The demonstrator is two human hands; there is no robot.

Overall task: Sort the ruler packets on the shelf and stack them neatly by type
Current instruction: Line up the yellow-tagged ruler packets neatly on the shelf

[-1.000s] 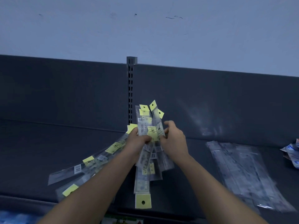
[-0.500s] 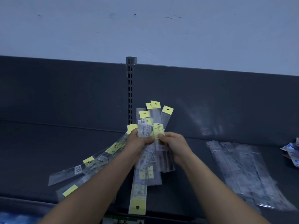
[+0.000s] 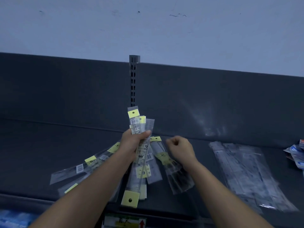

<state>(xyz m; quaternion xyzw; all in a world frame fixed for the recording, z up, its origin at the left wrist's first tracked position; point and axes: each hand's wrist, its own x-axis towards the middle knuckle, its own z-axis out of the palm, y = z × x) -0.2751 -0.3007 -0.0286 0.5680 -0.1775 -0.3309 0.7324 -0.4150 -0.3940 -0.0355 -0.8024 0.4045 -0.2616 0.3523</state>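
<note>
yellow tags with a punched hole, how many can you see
2: one tag at the top of the bundle in the left hand, one at the bundle's lower end. More may be hidden in the overlap.

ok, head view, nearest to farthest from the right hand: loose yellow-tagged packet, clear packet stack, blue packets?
1. yellow-tagged packet, lying just left of the right hand
2. clear packet stack, on its right
3. blue packets, far right edge

On the dark metal shelf (image 3: 49, 145), yellow-tagged clear ruler packets (image 3: 79, 168) fan out at left; a pile of plain clear packets (image 3: 246, 171) lies at right. Between them the left hand (image 3: 133, 145) holds a bundle (image 3: 141, 155) before the slotted post (image 3: 133, 83).
</note>
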